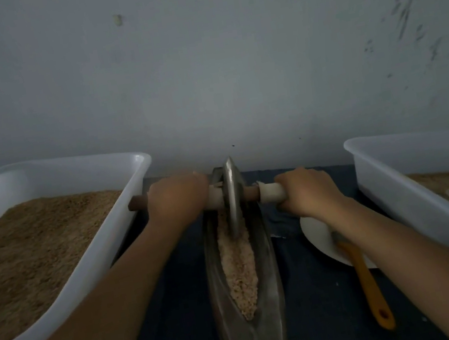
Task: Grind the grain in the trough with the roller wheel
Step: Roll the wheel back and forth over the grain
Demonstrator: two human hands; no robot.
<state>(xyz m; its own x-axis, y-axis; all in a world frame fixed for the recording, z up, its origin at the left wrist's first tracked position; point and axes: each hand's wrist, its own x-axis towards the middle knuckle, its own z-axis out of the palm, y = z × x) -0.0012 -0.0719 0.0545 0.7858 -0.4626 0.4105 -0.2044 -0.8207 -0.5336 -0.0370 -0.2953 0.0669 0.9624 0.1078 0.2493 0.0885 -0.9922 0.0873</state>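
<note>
Wheel point(232, 195) at far end of trough point(248, 300); trough's long axis runs near-far. Left hand point(176, 200), right hand point(308, 192) curled round axle point(272, 193). Unground grain point(238, 266) lies nearward.

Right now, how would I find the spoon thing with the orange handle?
Find the big white tub on the right. Just left of it sits a white plate, under the right hand. The utensil rests on it, the only orange thing here.
</note>
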